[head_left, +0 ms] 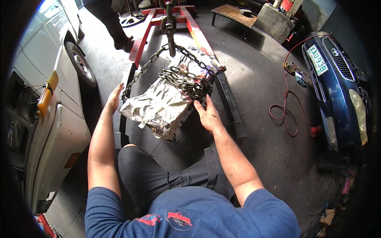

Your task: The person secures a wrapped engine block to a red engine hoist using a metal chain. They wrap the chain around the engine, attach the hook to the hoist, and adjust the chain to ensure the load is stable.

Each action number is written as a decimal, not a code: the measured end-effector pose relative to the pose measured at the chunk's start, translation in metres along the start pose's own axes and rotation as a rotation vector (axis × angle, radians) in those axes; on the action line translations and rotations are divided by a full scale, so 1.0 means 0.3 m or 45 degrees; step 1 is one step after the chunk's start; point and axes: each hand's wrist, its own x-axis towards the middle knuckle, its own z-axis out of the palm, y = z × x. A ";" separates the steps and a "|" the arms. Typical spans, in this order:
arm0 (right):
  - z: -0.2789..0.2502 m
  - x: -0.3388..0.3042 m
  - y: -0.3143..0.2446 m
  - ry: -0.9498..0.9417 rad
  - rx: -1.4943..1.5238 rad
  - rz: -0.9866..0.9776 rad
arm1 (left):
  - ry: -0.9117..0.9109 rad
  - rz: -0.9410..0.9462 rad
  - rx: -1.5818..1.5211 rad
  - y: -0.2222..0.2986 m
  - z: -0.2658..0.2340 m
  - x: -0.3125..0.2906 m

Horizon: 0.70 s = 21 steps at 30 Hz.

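A bulky block wrapped in crumpled, printed white sheeting (152,104) hangs or rests in front of me, tilted; I cannot tell whether it touches the floor. A dark steel chain (186,81) is heaped on its top and loops up to a hook (171,45) above. My left hand (114,98) is held upright at the block's left side, fingers stretched, next to where the chain drops over the edge. At the right side, my right hand (209,116) has its fingers apart, close to or touching the wrapped block and chain. Neither hand grips anything.
Red hoist legs (139,43) and dark legs (232,101) flank the block. A white vehicle (59,135) stands close on the left, a blue car front (333,87) on the right. A red hose (286,105) lies on the floor. Another person's legs (109,20) and a low table (234,16) are farther off.
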 end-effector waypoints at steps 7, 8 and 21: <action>0.048 -0.025 -0.005 -0.019 0.046 -0.171 | -0.113 -0.174 -0.011 0.054 0.016 -0.043; 0.058 -0.024 0.000 0.003 0.032 -0.178 | -0.111 -0.109 0.010 0.053 0.027 -0.066; 0.117 0.154 0.002 0.102 -0.183 -0.134 | -0.003 0.088 0.437 0.084 0.015 -0.213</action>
